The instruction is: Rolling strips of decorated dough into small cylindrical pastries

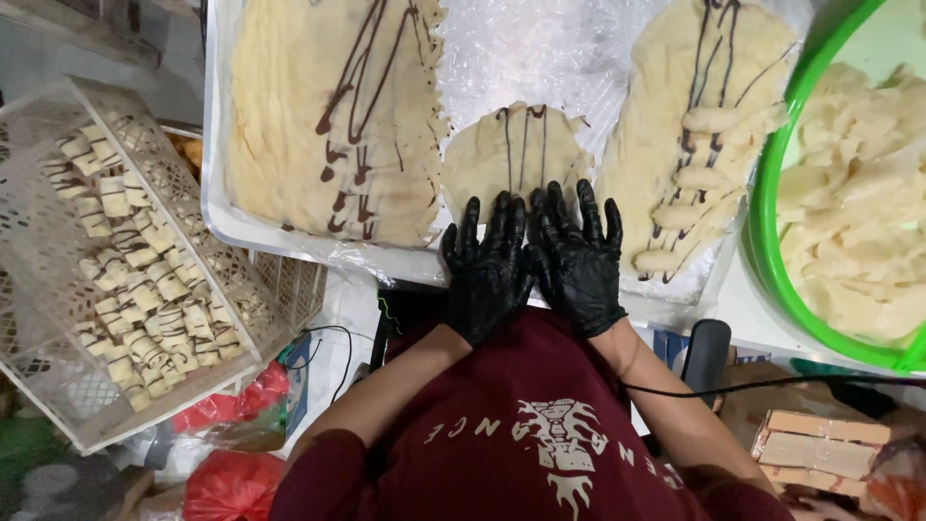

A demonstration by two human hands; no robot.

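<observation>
Plastic-lined white tray [224, 207] carries a round chocolate-striped wrapper [516, 145]; both gloved hands, left hand [485, 265] and right hand [577, 256], press flat, fingers spread, gripping nothing, on its near edge, stripes running away from them

On the tray [217, 207], a small wrapper [516, 145] lies between two wrapper stacks; both hands rest side by side on its near edge. A basket [58, 386] sits left, a bowl [767, 251] right.

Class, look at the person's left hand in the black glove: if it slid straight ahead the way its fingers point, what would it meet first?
The left hand points up the picture, its fingertips already at the near edge of the round wrapper with dark drizzle lines. It would ride onto that wrapper first; beyond it lies bare plastic sheet.
</observation>
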